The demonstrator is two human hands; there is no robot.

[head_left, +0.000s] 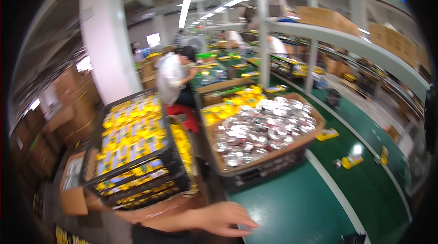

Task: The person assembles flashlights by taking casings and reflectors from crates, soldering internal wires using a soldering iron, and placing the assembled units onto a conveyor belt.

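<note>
My left hand (224, 219) reaches in from the lower left, its dark sleeve (157, 236) at the forearm. The fingers are stretched toward the right over the green tabletop (273, 198), and nothing shows in them. Motion softens their outline. Beyond the hand stands a black crate (260, 173) lined with cardboard. Shiny, silvery round pieces (260, 130) fill most of it, with yellow pieces (226, 107) heaped at the far left. On the left, stacked black crates (177, 164) hold rows of yellow-and-white packed items (132, 134). My right hand is out of view.
Yellow pieces (352, 161) lie scattered on the dark green conveyor belt (337, 146) to the right. A person in white (171, 75) sits on a red stool (188, 115) beyond the crates. A white pillar (109, 38) and grey shelf frame (263, 38) rise nearby. Cardboard boxes (73, 111) stand left.
</note>
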